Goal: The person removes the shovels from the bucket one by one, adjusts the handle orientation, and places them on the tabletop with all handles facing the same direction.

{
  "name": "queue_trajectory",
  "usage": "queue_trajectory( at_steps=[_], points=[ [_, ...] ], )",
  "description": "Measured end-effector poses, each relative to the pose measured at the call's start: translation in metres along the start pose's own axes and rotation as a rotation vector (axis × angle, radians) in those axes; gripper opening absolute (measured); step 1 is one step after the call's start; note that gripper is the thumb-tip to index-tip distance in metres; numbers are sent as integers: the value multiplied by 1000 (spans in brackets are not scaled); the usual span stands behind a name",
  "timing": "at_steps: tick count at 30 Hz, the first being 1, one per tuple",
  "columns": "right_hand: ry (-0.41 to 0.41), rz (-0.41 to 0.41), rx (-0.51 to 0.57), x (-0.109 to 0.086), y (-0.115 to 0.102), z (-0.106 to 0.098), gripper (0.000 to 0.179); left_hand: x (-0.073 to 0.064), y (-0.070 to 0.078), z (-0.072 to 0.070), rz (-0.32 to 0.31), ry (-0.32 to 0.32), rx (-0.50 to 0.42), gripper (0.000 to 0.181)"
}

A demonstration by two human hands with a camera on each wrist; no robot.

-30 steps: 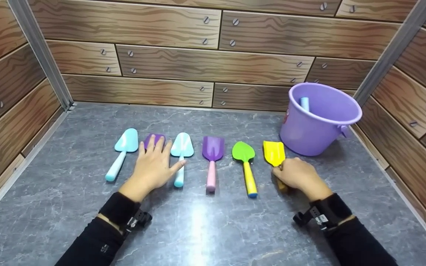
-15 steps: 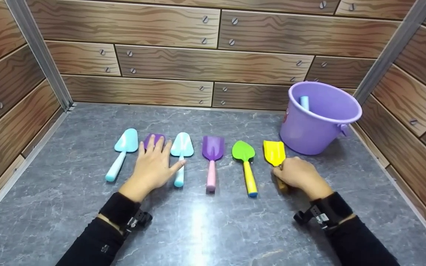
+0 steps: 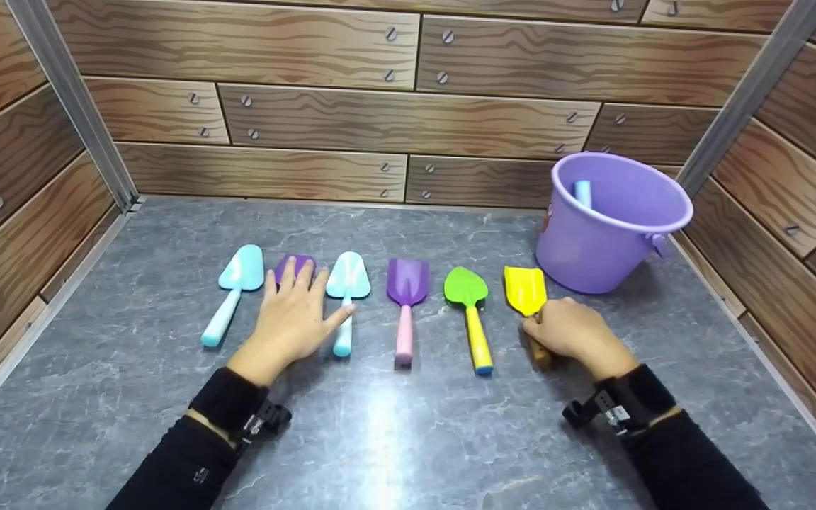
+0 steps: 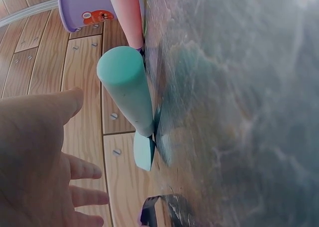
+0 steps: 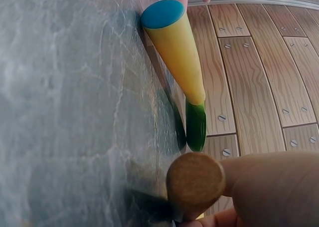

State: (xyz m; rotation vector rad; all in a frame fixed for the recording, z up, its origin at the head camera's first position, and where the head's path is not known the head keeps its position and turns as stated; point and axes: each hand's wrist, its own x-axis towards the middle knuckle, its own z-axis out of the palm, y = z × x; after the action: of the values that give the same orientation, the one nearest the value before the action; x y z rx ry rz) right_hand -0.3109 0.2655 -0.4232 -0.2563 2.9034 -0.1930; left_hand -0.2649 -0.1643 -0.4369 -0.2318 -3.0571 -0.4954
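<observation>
My right hand grips the wooden handle of a yellow toy shovel lying on the grey surface. With fingers straight and spread, my left hand is over a purple shovel whose lower part it hides. In the left wrist view, that hand appears apart from the surface. Light blue trowels lie on either side of it, the left trowel and the right trowel. Farther right are a purple shovel with a pink handle and a green trowel with a yellow handle.
Behind my right hand, a purple bucket stands near the back right corner. A light blue handle sticks up inside it. Wood-patterned walls enclose the grey marbled surface at the back and both sides.
The head view has tilted very slightly. Both hands, the tools and the bucket keep their places.
</observation>
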Motion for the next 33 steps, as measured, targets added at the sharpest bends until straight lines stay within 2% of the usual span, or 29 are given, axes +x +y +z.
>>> queue_trajectory(
  at_steps=[7,10,12,17,21,24,28,30,33],
  points=[
    [-25,-2,10,-3,-4,-8,55,-1,-3,0,-7,5,-2,86],
    [-15,-19,17,-10,-5,-23,53,0,-4,-1,-9,7,0,86],
    [39,-44,28,-16,-3,-38,49,1,-4,-2,-3,8,-1,86],
    [215,-77,75,-27,3,-91,44,2,-3,-2,-1,10,-6,87],
    [299,-43,41,-27,9,-148,47,0,-6,-2,-10,20,-9,86],
    [286,12,-48,-23,18,-196,59,0,-8,-1,-10,20,-19,86],
    [204,67,-140,-10,26,-251,75,0,-9,0,-17,14,-17,85],
    [178,76,-155,-2,30,-268,75,-1,-10,1,-19,13,-17,85],
    [129,76,-127,11,37,-283,68,-1,-10,1,-17,11,-19,85]
  ],
)
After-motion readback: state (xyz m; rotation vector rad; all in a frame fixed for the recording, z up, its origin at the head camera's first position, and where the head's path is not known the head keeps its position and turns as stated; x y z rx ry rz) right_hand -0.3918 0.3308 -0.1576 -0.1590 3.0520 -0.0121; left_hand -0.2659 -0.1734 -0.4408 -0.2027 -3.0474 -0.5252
